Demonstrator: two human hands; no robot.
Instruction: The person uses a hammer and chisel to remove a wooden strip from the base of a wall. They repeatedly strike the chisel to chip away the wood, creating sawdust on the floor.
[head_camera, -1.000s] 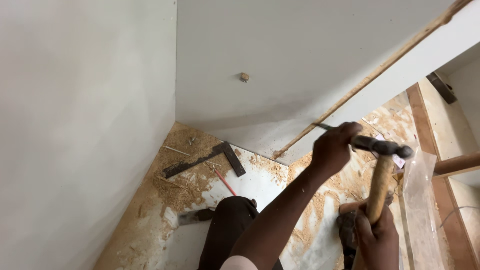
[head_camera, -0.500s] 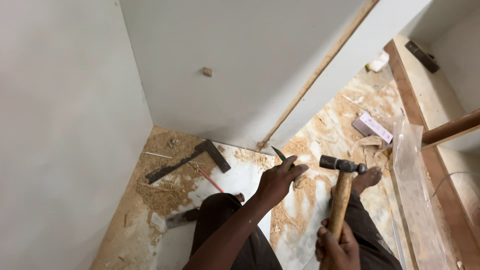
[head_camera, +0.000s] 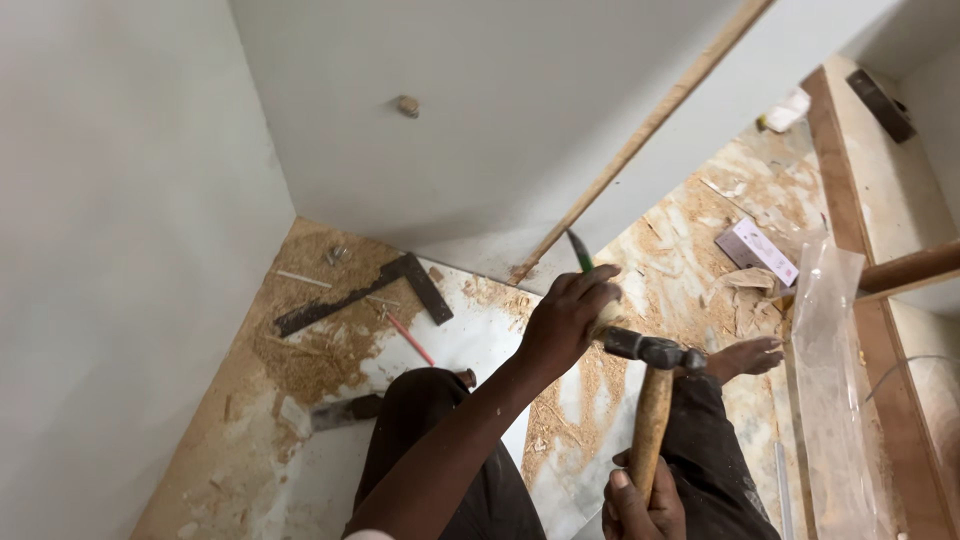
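L hand (head_camera: 568, 318) is clenching round a green-handled chisel (head_camera: 579, 252), blade poking up out of the fist toward the white panel's (head_camera: 520, 150) wood-edged corner. R hand (head_camera: 640, 500) is gripping the hammer (head_camera: 650, 400) by its wooden handle, low down; steel head is sitting just below the L fist, nr touching.

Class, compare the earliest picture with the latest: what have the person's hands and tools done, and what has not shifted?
The left hand has drawn its green-handled chisel down and away from the board's wooden edge strip. The right hand still grips the hammer, whose head has dropped back from the chisel. Nothing was let go. The metal square and red pencil lie where they were.
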